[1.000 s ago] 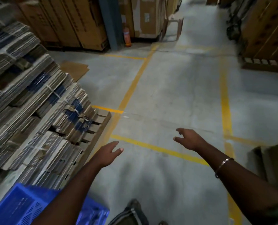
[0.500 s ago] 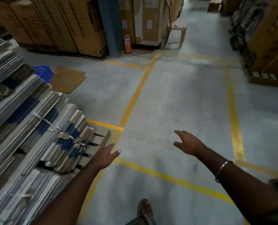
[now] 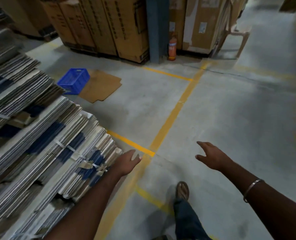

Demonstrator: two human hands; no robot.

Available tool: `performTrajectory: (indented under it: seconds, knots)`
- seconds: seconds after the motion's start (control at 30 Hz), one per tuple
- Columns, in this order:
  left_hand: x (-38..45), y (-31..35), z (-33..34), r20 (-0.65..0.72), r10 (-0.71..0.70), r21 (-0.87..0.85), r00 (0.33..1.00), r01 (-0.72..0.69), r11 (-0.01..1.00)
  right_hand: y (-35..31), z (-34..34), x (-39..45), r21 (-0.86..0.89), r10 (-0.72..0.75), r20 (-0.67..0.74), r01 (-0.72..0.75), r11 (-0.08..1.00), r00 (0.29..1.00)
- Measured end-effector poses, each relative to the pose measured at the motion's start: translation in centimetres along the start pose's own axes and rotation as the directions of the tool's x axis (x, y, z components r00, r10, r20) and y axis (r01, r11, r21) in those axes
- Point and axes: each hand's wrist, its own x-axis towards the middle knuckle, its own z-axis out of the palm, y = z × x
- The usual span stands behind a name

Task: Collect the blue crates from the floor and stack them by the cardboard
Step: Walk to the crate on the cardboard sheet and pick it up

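A blue plastic crate (image 3: pixel 74 80) stands on the grey floor far ahead on the left, beside a flat brown cardboard sheet (image 3: pixel 100 87). Part of the crate's near left corner is hidden behind the stack of flattened cartons (image 3: pixel 36 135). My left hand (image 3: pixel 129 161) reaches forward just past that stack's near corner, fingers apart and holding nothing. My right hand (image 3: pixel 212 156) is stretched out over the floor, also empty with spread fingers. Both hands are far from the crate.
Tall brown boxes (image 3: pixel 109 26) line the back, with a blue-grey pillar (image 3: pixel 155 28) and an orange fire extinguisher (image 3: pixel 172 47) at its base. A plastic chair (image 3: pixel 237 37) stands at the back right. Yellow lines (image 3: pixel 171 115) cross the floor. My sandalled foot (image 3: pixel 182 190) steps forward.
I have walked forward: the blue crate by my left arm dropped out of view, and the far blue crate and cardboard sheet came fully into sight. Both hands stay open and empty.
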Motion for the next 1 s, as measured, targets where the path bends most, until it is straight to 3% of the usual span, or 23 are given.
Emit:
performTrajectory:
  seconds: [0.3, 1.0]
  knots:
    - [15.8, 3.3, -8.1, -0.157, -0.153, -0.129, 0.976, 0.133, 0.983, -1.4, -8.8, 23.6, -0.052, -0.113, 0.082, 0.117, 0.992, 0.990]
    - [49.9, -2.6, -33.0, -0.234, -0.413, -0.288, 0.880, 0.343, 0.894, -23.7, -16.3, 69.1, -0.101, -0.330, 0.188, 0.352, 0.930, 0.925]
